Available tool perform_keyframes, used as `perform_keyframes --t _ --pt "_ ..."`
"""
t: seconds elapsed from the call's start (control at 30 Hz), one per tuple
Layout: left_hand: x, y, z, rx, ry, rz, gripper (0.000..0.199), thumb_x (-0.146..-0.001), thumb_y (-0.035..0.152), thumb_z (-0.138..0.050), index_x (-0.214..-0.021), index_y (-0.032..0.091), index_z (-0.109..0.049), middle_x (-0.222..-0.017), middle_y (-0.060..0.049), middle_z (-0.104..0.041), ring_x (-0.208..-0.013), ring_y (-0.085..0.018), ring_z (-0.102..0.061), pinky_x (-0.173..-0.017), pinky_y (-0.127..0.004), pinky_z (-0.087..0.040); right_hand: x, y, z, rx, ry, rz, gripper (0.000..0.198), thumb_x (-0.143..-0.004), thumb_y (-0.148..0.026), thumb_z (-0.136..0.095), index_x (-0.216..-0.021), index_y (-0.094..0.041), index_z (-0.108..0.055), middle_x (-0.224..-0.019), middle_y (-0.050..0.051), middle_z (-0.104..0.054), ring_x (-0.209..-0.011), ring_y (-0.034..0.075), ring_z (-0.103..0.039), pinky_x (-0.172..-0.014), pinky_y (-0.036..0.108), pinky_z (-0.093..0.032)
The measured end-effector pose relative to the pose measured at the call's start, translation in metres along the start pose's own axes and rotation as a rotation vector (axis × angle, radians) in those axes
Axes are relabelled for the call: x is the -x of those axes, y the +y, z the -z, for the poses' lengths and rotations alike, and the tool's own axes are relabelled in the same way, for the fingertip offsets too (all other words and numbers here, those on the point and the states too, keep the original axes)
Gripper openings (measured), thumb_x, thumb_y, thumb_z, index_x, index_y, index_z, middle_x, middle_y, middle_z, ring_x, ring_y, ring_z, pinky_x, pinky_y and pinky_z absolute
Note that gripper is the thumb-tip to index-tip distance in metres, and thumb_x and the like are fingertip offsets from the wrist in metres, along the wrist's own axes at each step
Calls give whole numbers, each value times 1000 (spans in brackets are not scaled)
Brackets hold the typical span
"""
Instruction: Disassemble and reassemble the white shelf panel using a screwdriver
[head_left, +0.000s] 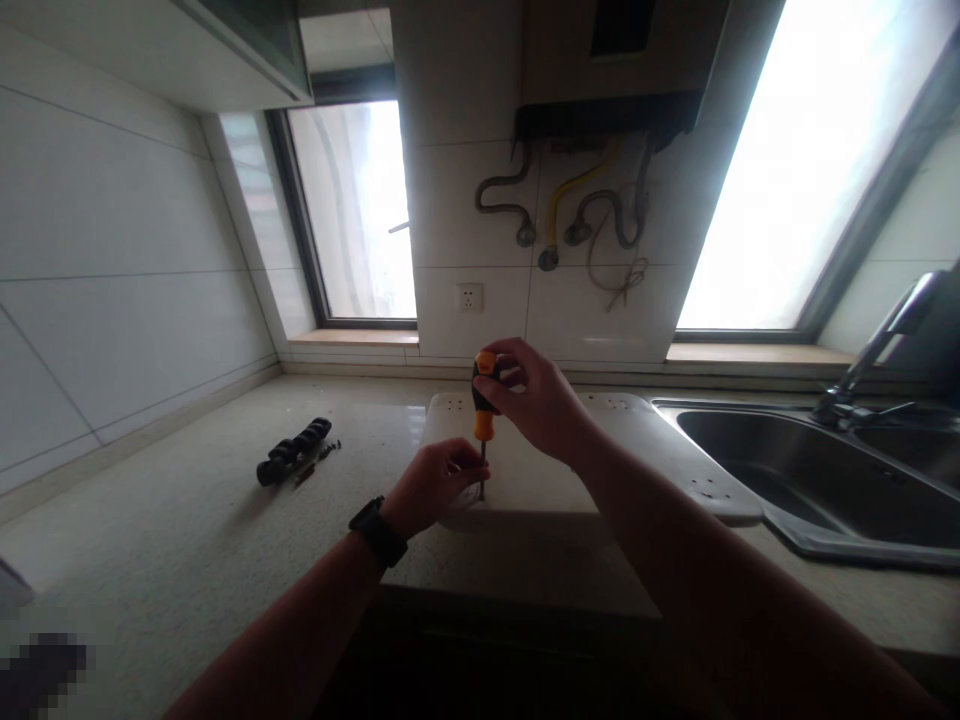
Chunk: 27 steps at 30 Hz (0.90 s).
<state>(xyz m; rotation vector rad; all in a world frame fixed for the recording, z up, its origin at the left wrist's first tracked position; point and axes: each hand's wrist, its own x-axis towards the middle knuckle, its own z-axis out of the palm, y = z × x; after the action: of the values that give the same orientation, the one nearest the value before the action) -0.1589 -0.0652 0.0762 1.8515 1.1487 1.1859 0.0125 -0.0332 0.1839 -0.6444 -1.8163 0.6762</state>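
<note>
My right hand (529, 390) is wrapped round the orange and black handle of a screwdriver (484, 425). The screwdriver stands upright, tip down, at the near left corner of a white board (540, 480). Thumb and fingers of my left hand (442, 480) close on the metal shaft just above the tip. Whether a screw sits under the tip is too small to make out. Small holes show at the board's other corners. To the left on the counter lies a row of black, rounded pieces (294, 452), with small dark bits that look like screws (328, 450) beside it.
The board rests on a speckled pale countertop (360, 410). At the right is a steel sink (795, 470) with a tap (862, 350). On the back wall are a socket (469, 297), pipes (551, 210) and a water heater (615, 70). A cabinet (187, 40) hangs upper left.
</note>
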Motion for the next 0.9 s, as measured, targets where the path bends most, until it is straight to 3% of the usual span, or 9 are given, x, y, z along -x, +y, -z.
perform_keyframes --t 0.13,0.3,0.43,0.53,0.7,0.9 --pt "2 2 -5 -61 56 20 25 -81 40 -76 -81 19 -63 -77 -2 -69 -71 -16 -61 -71 -32 -49 0 2 0 -57 -53 10 35 -85 -22 -58 -120 -22 -59 -98 6 -67 -88 19 -65 -78 38 -56" --pt "2 2 -6 -70 77 12 25 -81 39 -77 -84 18 -63 -80 -2 -70 -71 -15 -63 -69 -30 -50 4 -6 -1 107 -61 51 39 -81 -36 -73 -117 -25 -61 -102 5 -65 -82 18 -60 -78 38 -53" --pt "2 4 0 33 -80 5 30 -84 35 -75 -108 18 -70 -115 -9 -73 -100 -21 -69 -90 -37 -53 3 -8 2 5 -79 -40 48 -75 -33 -77 -119 -24 -61 -102 5 -64 -75 16 -61 -68 35 -55" --pt "2 6 3 86 -196 24 36 -89 32 -69 -122 19 -69 -118 -10 -74 -106 -22 -68 -95 -39 -52 0 -2 3 -187 -110 -86 56 -75 -23 -71 -128 -20 -54 -104 7 -64 -80 18 -65 -72 37 -58" --pt "2 8 1 49 -124 56 22 -86 32 -72 -100 16 -77 -98 -8 -78 -93 -22 -71 -88 -36 -52 0 4 1 -255 -151 -73 55 -77 -15 -56 -131 -18 -52 -103 8 -66 -85 19 -65 -83 42 -57" --pt "2 3 -5 45 8 79 25 -76 38 -82 -74 16 -69 -87 -6 -76 -82 -20 -68 -75 -31 -49 8 -10 -1 121 -196 -36 56 -83 -42 -69 -131 -19 -54 -108 9 -64 -94 22 -62 -83 38 -52"
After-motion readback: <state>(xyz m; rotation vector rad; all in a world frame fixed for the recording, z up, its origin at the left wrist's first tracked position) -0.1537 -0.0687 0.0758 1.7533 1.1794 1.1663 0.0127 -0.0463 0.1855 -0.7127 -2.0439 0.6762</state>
